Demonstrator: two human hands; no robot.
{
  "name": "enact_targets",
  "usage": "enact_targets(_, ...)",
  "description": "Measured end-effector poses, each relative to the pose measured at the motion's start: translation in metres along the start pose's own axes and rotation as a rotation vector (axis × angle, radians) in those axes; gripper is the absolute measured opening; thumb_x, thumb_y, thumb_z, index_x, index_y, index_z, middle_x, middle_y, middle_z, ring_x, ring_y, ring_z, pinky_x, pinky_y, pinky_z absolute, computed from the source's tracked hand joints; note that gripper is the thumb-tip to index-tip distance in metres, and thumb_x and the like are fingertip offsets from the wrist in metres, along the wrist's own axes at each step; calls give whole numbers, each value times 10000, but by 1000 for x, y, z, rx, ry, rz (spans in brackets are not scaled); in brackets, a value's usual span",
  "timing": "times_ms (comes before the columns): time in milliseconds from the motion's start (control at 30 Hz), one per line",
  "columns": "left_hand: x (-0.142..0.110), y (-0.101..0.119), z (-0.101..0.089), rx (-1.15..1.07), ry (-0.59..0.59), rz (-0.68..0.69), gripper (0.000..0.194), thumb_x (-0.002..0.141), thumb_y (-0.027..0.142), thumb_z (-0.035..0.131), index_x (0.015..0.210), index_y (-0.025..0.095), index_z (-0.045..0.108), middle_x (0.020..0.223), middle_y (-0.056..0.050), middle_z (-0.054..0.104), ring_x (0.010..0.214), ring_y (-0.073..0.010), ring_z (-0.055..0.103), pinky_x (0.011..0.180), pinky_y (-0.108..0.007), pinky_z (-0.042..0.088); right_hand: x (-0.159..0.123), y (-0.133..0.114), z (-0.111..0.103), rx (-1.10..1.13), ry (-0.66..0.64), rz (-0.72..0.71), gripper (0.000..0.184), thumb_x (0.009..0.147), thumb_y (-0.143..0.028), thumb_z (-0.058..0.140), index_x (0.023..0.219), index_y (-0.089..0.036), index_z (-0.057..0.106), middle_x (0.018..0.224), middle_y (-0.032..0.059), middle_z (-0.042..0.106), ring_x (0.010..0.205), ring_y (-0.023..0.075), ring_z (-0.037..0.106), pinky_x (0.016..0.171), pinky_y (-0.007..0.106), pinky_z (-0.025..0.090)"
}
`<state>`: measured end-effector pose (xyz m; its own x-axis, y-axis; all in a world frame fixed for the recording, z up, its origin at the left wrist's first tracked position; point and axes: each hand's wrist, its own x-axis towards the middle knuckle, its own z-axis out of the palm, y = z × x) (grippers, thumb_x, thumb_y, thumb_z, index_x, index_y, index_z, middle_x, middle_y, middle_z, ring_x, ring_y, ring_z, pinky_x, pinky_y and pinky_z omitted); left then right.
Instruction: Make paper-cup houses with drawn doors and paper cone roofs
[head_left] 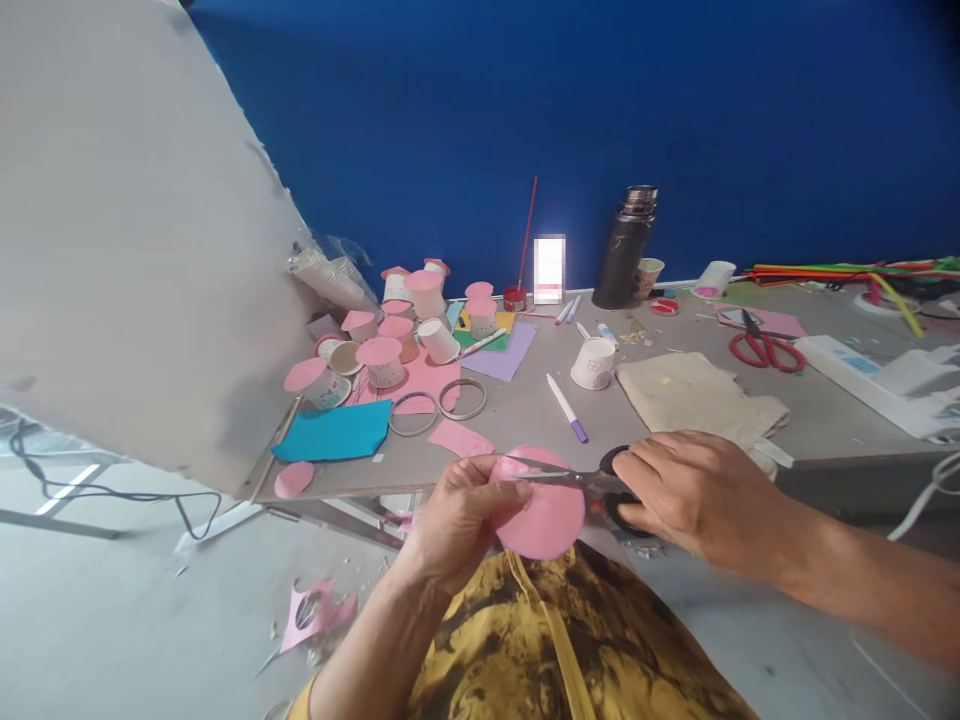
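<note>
Spanning view, one long grey table (pixel 517 425). One folded cream cloth (pixel 675 395) lay at table's right front; one turquoise paper sheet (pixel 334 430) at its left front. Nearer wearer than table's front edge, right hand (pixel 694 495) gripped one pair of black-handled steel scissors (pixel 576 479), fingers in handles, apparently for control. Left hand (pixel 454 525) pinched one round pink paper disc (pixel 547 520), likely steadying it at blades. Two thin silvery rings (pixel 463 416) lay near table's front edge.
</note>
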<state>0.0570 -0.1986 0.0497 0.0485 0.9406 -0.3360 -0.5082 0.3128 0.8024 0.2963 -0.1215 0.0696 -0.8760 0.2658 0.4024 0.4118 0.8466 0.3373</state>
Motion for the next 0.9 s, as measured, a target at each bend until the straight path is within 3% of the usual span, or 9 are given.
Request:
enact_targets(667, 5, -2, -10, -34, 2, -8, 269, 550, 254, 915, 735, 91, 807, 661, -74, 713, 579, -125, 594, 586, -233, 452, 9, -2, 2, 32, -4, -20, 216, 899, -124, 546, 705, -218, 528, 603, 3, 554, 557, 203, 541, 587, 341, 327)
enact_targets(900, 10, 0, -7, -27, -5, -28, 273, 545, 246, 907, 737, 89, 793, 652, -54, 686, 584, -112, 578, 595, -223, 442, 5, -4, 6, 27, -8, 39, 223, 890, -93, 533, 706, -219, 523, 598, 7, 560, 564, 210, 554, 592, 346, 335)
